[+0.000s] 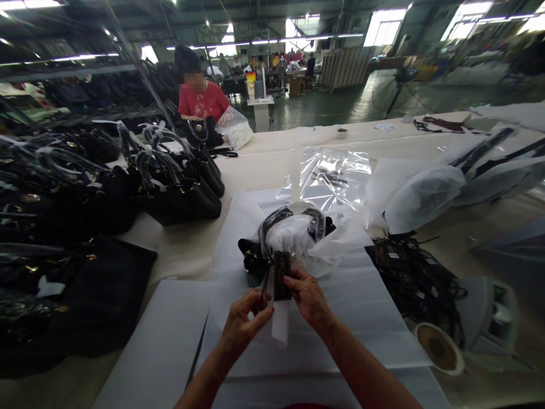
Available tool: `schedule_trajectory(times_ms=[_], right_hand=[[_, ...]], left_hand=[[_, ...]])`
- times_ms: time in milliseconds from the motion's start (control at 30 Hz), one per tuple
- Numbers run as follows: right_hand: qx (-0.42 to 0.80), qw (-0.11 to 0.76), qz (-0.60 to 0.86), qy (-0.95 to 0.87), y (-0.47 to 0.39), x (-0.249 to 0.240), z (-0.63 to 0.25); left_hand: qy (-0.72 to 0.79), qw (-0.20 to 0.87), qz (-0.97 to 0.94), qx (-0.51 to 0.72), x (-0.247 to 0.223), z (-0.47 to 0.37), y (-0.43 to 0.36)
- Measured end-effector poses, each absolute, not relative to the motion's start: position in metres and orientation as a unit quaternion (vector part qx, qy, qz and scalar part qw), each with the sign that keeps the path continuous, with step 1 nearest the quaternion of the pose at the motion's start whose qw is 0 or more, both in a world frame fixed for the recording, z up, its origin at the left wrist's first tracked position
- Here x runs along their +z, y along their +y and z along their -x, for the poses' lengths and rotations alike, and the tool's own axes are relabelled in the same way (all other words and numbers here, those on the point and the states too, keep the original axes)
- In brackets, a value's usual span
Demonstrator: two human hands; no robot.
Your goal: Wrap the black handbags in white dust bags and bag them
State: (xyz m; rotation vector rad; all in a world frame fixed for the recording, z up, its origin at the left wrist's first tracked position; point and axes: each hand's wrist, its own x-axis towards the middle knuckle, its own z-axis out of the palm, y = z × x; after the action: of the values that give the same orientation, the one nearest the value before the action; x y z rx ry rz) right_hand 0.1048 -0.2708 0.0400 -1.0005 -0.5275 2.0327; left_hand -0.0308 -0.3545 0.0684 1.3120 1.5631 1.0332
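A black handbag (254,262) lies before me on white wrapping paper (332,335), partly covered by white tissue. Its handles (276,218) are wrapped in clear plastic. In my right hand (307,292), between thumb and fingers, is a dark hang tag (282,276) with gold lettering and a gold edge. My left hand (247,318) is closed just left of the tag, its fingers pinching a thin black cord (265,279) that runs up toward the bag. The bag's lower body is hidden by tissue and the tag.
Several black handbags (183,199) stand at left. Clear plastic bags (336,176) lie beyond the paper. Corded black tags (395,272) are piled at right, near a tape roll (438,347) and a tape dispenser (489,315). Wrapped bags (426,199) lie at back right. A person in red (204,102) handles a bag across the table.
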Motion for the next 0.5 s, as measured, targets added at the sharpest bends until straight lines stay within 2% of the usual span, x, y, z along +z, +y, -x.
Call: schedule_trajectory(times_ms=[200,500], right_hand=[[0.775,0.434,0.405,-0.215,-0.275,0.037,-0.098],[0.782,0.419,0.389,-0.246,-0.276,0.024,-0.09]], left_hand=[[0.591,0.469,-0.493,0.433,0.06,0.019,-0.357],[0.588,0.483,-0.483,0.433,0.058,0.009,-0.352]])
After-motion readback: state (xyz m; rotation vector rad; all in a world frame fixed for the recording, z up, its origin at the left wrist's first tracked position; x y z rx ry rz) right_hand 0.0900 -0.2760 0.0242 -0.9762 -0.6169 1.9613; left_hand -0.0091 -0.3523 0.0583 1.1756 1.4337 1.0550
